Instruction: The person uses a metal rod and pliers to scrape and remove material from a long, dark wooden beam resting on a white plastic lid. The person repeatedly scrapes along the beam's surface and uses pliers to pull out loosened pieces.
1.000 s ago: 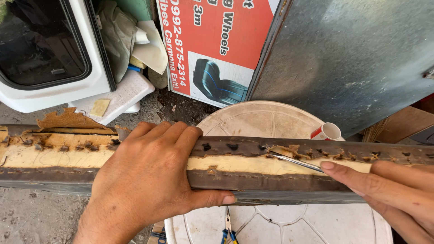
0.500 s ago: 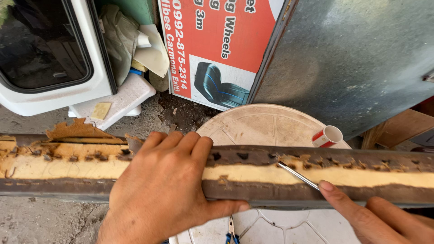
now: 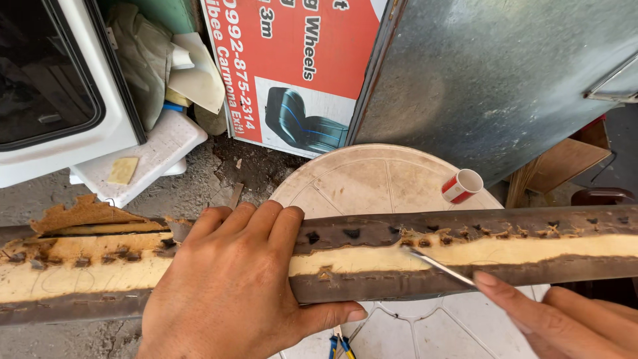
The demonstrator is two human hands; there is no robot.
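Observation:
A long narrow panel (image 3: 372, 256) with dark brown covering along both edges and a pale bare strip down its middle lies across a round white plastic table (image 3: 362, 179). My left hand (image 3: 239, 286) presses flat on the panel, thumb hooked under its near edge. My right hand (image 3: 565, 319) comes in from the lower right and holds a thin metal pick (image 3: 438, 264), whose tip touches the upper edge of the pale strip near a row of staples. Torn brown material (image 3: 83, 213) sticks up at the panel's left end.
A small red and white cup (image 3: 460, 186) sits on the table's far side. Behind stand a red sign with a seat picture (image 3: 292, 73), a grey metal sheet (image 3: 498, 86), a white vehicle door (image 3: 60, 100) and white foam pieces (image 3: 153, 146). Blue-handled pliers (image 3: 339, 346) lie below the panel.
The panel has shifted lower in view. My right hand has drawn the pick a little down and right along the pale strip. My left hand stays pressed on the panel.

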